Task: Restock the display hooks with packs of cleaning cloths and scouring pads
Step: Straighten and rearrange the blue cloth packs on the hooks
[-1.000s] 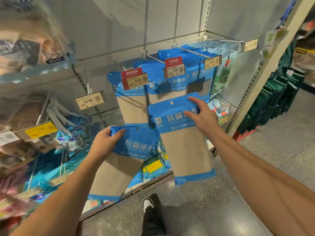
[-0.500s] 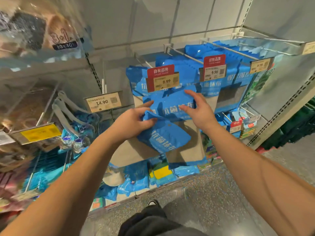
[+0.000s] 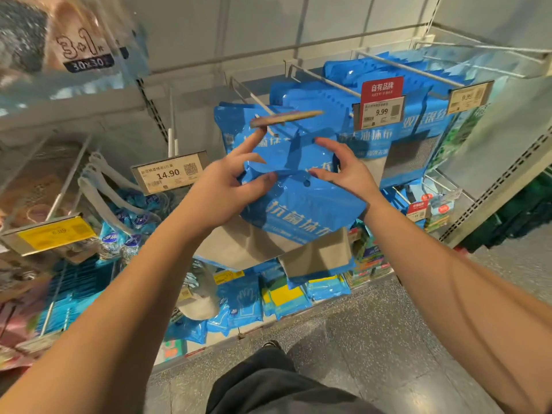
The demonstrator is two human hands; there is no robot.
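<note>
My left hand (image 3: 227, 189) grips a blue-and-beige cleaning cloth pack (image 3: 301, 210) at its top edge, while its index finger lifts the flipped-up price tag (image 3: 283, 117) of a display hook (image 3: 254, 98). My right hand (image 3: 343, 171) pinches the blue header of a second cloth pack (image 3: 316, 255) just below the hook's tip. More of the same blue packs (image 3: 239, 124) hang on that hook behind my hands.
To the right hang fuller hooks of blue packs (image 3: 418, 135) with a red 9.99 tag (image 3: 380, 103). A 14.90 tag (image 3: 168, 173) and hooks of scouring pads (image 3: 125, 225) are at left. Lower hooks hold glove and sponge packs (image 3: 277, 294). The speckled floor (image 3: 373, 339) lies below.
Both hands rose to the hook's tip with their packs. The left index finger flipped the 9.99 price tag up to horizontal. The camera moved closer to the shelf.
</note>
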